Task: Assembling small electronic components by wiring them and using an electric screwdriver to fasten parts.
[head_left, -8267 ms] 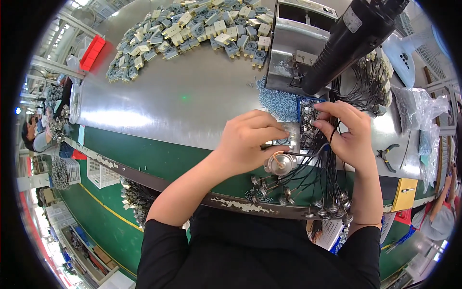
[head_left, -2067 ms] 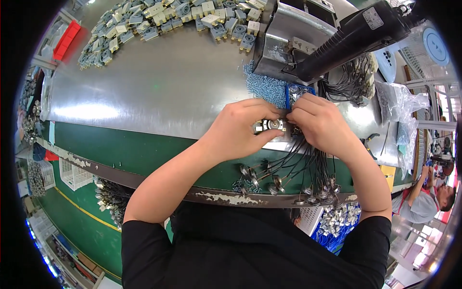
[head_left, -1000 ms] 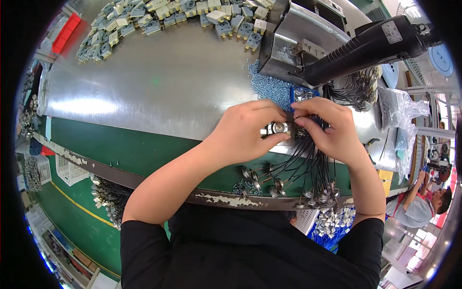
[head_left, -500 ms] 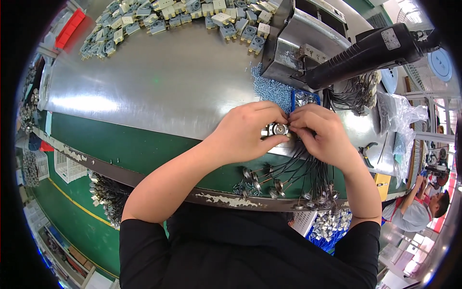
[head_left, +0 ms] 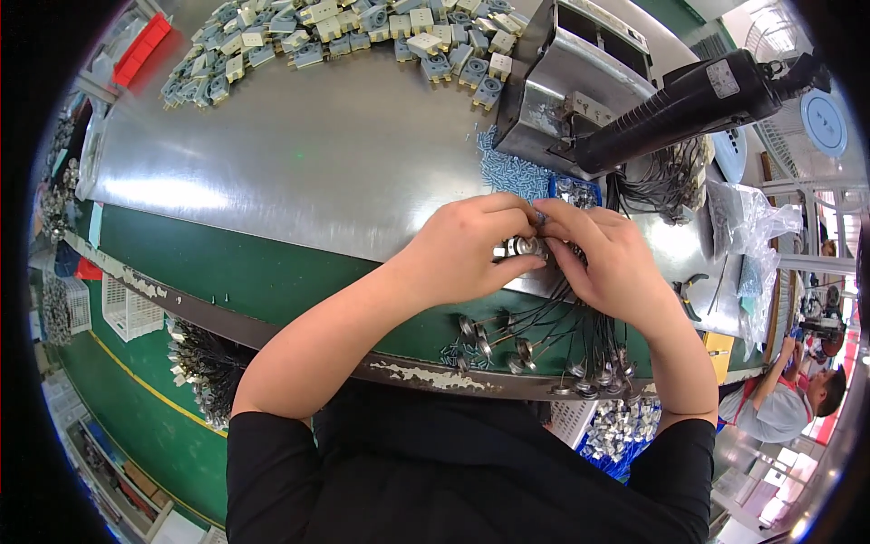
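Just right of the frame's centre, the left hand [head_left: 467,249] pinches a small metal-faced part [head_left: 520,247] between thumb and fingers, low over the bench [head_left: 299,195]. The right hand [head_left: 609,263] brings its thumb and fingertips in at the part's right end; they are curled close together, but whether they grip anything small is hidden.

For good work here, the left pinch looks best kept on the part's outer edges, firm enough to stop it turning, with the round face left clear for the eye. The right fingertips would do well to press lightly and squarely, since a skewed push could tip the part out of the pinch.

Below the right hand, black leads [head_left: 580,317] fan toward the lower right of centre, ending in round metal pieces [head_left: 483,340]; a wrist dropped too low might snag them. Above the fingertips lie the loose blue screws [head_left: 512,172] and a blue-rimmed tray [head_left: 551,188], so small, level finger movements seem wise there. The black power driver [head_left: 675,113], at upper right, slants well above the knuckles.
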A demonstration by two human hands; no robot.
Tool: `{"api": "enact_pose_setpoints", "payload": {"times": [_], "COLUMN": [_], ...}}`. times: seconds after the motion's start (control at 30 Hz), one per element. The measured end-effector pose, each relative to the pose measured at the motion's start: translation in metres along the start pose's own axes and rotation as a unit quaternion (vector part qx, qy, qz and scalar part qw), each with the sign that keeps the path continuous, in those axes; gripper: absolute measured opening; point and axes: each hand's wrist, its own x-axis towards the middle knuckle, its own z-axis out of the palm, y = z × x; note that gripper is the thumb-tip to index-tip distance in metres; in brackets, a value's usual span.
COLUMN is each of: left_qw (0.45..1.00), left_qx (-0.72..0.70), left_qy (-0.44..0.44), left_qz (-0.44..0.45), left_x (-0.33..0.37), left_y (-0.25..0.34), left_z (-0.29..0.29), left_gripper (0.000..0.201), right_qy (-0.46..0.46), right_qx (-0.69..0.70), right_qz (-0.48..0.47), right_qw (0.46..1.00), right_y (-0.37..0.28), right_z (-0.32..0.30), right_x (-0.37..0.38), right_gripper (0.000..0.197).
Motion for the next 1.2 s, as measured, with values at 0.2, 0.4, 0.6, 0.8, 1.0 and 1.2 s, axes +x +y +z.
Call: {"api": "enact_pose_setpoints", "payload": {"times": [0.2, 0.4, 0.6, 0.8, 1.0, 1.2], "left_qw": [1.0, 0.999, 0.999, 1.0, 0.999, 0.998], "left_qx": [0.008, 0.015, 0.007, -0.006, -0.004, -0.03], "left_qy": [-0.02, -0.022, -0.022, -0.014, -0.019, -0.012], "left_qz": [-0.009, -0.018, -0.027, -0.023, -0.026, -0.048], "left_x": [0.001, -0.001, -0.001, -0.001, 0.001, 0.002], "left_y": [0.001, 0.0, 0.0, 0.0, 0.0, 0.002], "left_z": [-0.002, -0.001, -0.001, -0.001, -0.002, -0.001], "left_gripper": [0.029, 0.03, 0.03, 0.031, 0.032, 0.031], "right_qy": [-0.009, -0.014, -0.002, 0.013, 0.025, 0.042], "right_qx": [0.036, 0.079, 0.092, 0.112, 0.131, 0.139], "right_qz": [0.018, 0.098, 0.087, 0.1, 0.098, 0.103], "right_qw": [0.999, 0.992, 0.992, 0.989, 0.986, 0.984], "right_y": [-0.001, -0.001, 0.0, -0.001, -0.001, 0.003], "right_z": [0.001, 0.002, 0.006, 0.009, 0.01, 0.014], "right_x": [0.006, 0.003, 0.0, -0.002, -0.001, -0.004], "right_gripper": [0.048, 0.045, 0.045, 0.042, 0.04, 0.038]}}
